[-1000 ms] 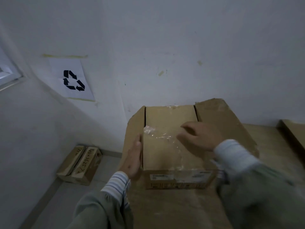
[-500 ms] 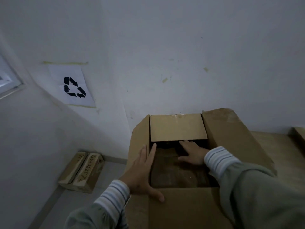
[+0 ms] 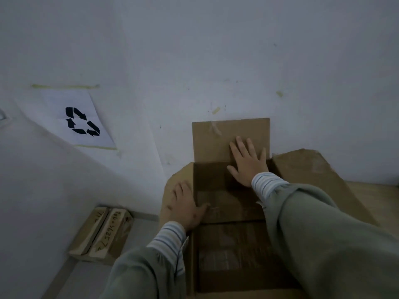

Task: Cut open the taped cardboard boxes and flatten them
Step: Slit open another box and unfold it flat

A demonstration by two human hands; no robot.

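Two hands lay flat with fingers spread on the opened cardboard box point(image 3: 216, 190) at lower centre: the left hand point(image 3: 185, 206) pressed its left flap, the right hand point(image 3: 248, 162) pressed the stiff rectangular far flap standing against the matte white wall point(image 3: 216, 50). Its dim brown interior was hard to read, its near edge was cut off by the frame, and grey sleeves hid its right side.

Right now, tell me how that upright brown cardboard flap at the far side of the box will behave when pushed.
The upright brown cardboard flap looks like a stiff flat sheet, so it should hinge at its crease rather than flop. It probably feels light: the right hand presses it with flat fingers alone. It may spring forward once released.
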